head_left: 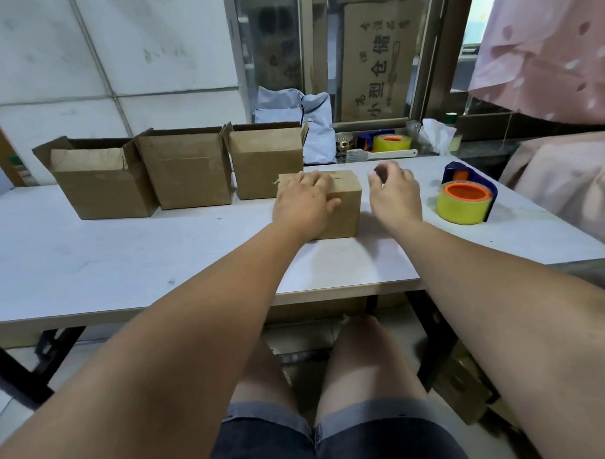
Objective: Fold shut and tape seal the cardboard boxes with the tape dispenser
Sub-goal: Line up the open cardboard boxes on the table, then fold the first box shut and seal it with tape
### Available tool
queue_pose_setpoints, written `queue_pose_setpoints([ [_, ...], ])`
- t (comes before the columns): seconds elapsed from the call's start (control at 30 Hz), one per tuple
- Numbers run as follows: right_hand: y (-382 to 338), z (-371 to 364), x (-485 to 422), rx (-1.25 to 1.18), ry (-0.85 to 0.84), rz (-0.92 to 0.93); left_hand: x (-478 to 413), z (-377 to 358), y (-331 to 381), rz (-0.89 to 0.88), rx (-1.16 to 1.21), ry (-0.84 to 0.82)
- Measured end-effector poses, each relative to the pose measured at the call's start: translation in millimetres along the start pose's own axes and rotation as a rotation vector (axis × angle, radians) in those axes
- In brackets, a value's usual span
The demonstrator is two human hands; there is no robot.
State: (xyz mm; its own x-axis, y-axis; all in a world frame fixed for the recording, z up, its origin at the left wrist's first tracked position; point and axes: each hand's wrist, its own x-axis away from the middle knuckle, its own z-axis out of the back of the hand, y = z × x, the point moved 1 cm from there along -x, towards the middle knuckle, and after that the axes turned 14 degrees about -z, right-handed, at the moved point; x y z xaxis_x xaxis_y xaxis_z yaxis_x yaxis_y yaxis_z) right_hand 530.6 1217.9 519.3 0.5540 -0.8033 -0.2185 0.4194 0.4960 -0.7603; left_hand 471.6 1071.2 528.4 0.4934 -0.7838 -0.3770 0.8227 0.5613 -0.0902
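White table (pixel 89 257), closed brown box (pixel 341 207), unsealed seam.

Even soft light, blurred fisheye edges

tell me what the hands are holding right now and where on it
The left hand presses on the top of the small closed box, near its left end. The right hand is open in the air, holding nothing.

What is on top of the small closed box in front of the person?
The left hand lies flat on the closed box, covering its left part. The bare part of the top shows the flap seam. Tape cannot be made out, and the part under the hand is hidden.
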Motion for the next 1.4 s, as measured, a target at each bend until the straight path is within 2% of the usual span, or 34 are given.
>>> queue_pose_setpoints([
  [0.1, 12, 16, -10, 0.281, 0.094, -0.011, -15, -2, 13, -0.019, 0.032, 0.006],
  [0.17, 17, 23, -18, 0.376, 0.146, -0.003, -27, -4, 22, -0.012, 0.046, 0.005],
  [0.43, 47, 49, -58, 0.442, 0.175, -0.337, -56, -24, 45, 0.007, 0.029, 0.063],
  [0.53, 57, 57, -72, 0.262, 0.117, -0.583, -60, -32, 51, 0.021, -0.005, 0.109],
  [0.6, 63, 60, -81, 0.2, 0.095, -0.654, -60, -37, 52, 0.007, -0.059, 0.131],
  [0.8, 83, 64, -90, 0.017, 0.108, -0.654, -62, -43, 45, -0.045, -0.148, 0.176],
  [0.9, 87, 65, -91, -0.211, 0.141, -0.75, -60, -45, 45, -0.042, -0.154, 0.189],
  [1.03, 79, 64, -86, -0.274, 0.003, -0.783, -60, -46, 45, -0.047, -0.149, 0.166],
  [1.17, 72, 60, -86, -0.434, -0.059, -0.818, -56, -42, 39, -0.043, -0.151, 0.178],
  [1.33, 64, 45, -82, -0.484, -0.069, -0.715, -49, -32, 32, 0.018, -0.162, 0.158],
  [1.4, 52, 42, -79, -0.636, -0.16, -0.709, -48, -28, 28, 0.058, -0.15, 0.135],
])
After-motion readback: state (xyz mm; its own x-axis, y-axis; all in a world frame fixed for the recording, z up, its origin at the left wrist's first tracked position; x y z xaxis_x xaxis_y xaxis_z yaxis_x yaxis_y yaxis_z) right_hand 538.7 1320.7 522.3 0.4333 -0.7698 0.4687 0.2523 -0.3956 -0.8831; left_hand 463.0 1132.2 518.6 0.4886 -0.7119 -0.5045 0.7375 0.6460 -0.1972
